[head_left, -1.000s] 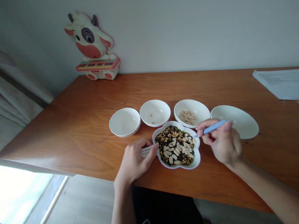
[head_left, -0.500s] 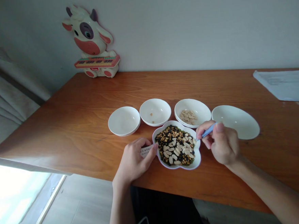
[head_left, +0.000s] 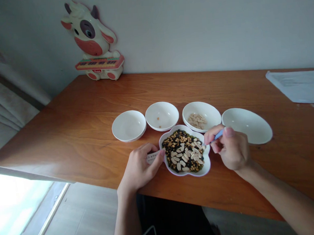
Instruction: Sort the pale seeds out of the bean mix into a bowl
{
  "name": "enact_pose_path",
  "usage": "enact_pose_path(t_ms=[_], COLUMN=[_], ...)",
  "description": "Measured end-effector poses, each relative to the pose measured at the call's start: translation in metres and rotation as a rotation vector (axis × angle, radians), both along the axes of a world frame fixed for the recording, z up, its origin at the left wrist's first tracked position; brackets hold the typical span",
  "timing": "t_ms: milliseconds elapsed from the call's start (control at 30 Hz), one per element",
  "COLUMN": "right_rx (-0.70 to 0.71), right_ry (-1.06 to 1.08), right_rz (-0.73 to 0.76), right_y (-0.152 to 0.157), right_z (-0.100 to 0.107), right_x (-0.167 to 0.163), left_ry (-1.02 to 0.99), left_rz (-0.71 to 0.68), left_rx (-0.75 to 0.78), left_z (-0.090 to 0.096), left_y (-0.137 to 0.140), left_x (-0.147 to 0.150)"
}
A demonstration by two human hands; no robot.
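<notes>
In front of me on the table is a white flower-shaped bowl (head_left: pixel 174 170), filled with black, yellow and some green beans, with pale peanuts (head_left: pixel 185 155) lying on top. At its left side my left hand (head_left: pixel 142 165) is closed on a white tab with printed text (head_left: pixel 151 157), which seems to be the bowl's handle; the thumb tip reaches the rim. My right hand (head_left: pixel 230 146) pinches a slim blue-handled utensil (head_left: pixel 217 134) over the right rim. Its pale tip is down among the peanuts, and I cannot make out the tip's shape.
Four white bowls line up behind: one bare (head_left: pixel 129 126), one with two small yellow beans (head_left: pixel 162 115), one with pale flat pieces (head_left: pixel 201 115), and an oval one (head_left: pixel 247 125). A cow toy piano (head_left: pixel 95 46) stands at the back left; papers (head_left: pixel 302 86) lie at right.
The utensil in my right hand has moved slightly left and farther into the bowl, its tip passing from the rim onto the peanuts. My left hand keeps its hold.
</notes>
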State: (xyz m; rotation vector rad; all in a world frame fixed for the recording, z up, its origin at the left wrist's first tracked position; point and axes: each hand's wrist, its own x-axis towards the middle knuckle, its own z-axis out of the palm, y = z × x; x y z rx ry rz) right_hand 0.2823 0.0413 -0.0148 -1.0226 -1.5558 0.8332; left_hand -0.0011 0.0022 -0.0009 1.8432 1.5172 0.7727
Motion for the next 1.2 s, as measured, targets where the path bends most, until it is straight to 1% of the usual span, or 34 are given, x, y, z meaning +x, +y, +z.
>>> enact_pose_path(t_ms=[100, 167, 267, 367, 433, 633, 767, 1033, 1133, 1200], right_rx=[-0.043, -0.034, 0.030, 0.111, 0.123, 0.072, 0.118, 0.129, 0.096, 0.039], right_ry=[0.204, 0.321, 0.413, 0.479, 0.494, 0.438, 0.446, 0.466, 0.437, 0.391], right_rz=[-0.015, -0.027, -0.061, -0.104, -0.129, -0.180, -0.144, -0.122, -0.082, -0.042], right_y=[0.001, 0.004, 0.009, 0.014, 0.015, 0.017, 0.017, 0.015, 0.012, 0.010], right_z=[0.010, 0.017, 0.023, 0.023, 0.023, 0.022, 0.019, 0.021, 0.023, 0.024], right_x=[-0.006, -0.009, -0.010, -0.010, -0.010, -0.012, -0.014, -0.015, -0.013, -0.012], left_ry=[-0.006, -0.008, -0.010, -0.008, -0.002, -0.009, -0.008, 0.006, 0.011, 0.009], left_rz=[0.004, 0.005, 0.004, 0.007, 0.009, 0.003, 0.004, 0.005, 0.005, 0.004], left_rx=[-0.001, -0.001, 0.002, 0.010, 0.014, 0.004, -0.003, 0.001, -0.002, -0.007], left_z=[0.000, 0.000, 0.000, 0.001, 0.001, 0.002, 0.002, 0.000, 0.000, 0.001], left_y=[0.000, 0.000, 0.000, 0.000, 0.000, 0.000, 0.001, 0.000, 0.000, 0.000], left_x=[0.000, 0.000, 0.000, 0.001, 0.001, 0.001, 0.001, 0.000, 0.000, 0.001])
